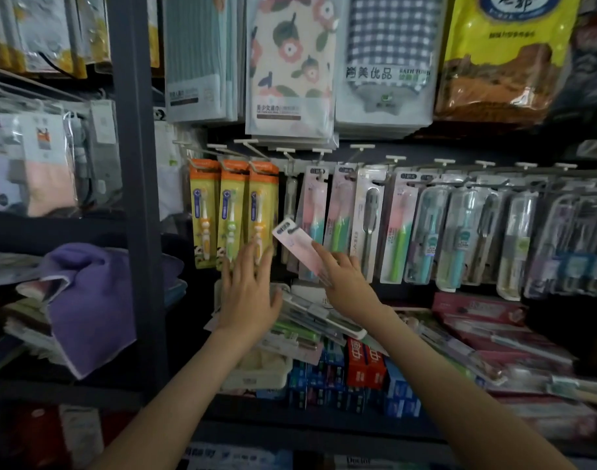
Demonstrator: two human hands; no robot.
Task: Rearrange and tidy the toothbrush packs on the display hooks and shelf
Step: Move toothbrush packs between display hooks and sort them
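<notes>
Dim, flat shop light, brightest at the top: glare streaks the plastic towel packs, toothbrush packs at far right blur, the lower shelf sinks in shadow, wide-angle edges bend.

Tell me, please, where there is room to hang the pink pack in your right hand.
The narrow gap between the orange packs and the pink-green packs, holding one thin pack. Hooks rightward are packed; the shelf below is heaped.

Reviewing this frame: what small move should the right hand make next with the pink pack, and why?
Probably lift the pink pack, turning it upright, to hang it with the matching pink packs above. The right hand holds it tilted and unhung; the left hand is open, holding nothing.
</notes>
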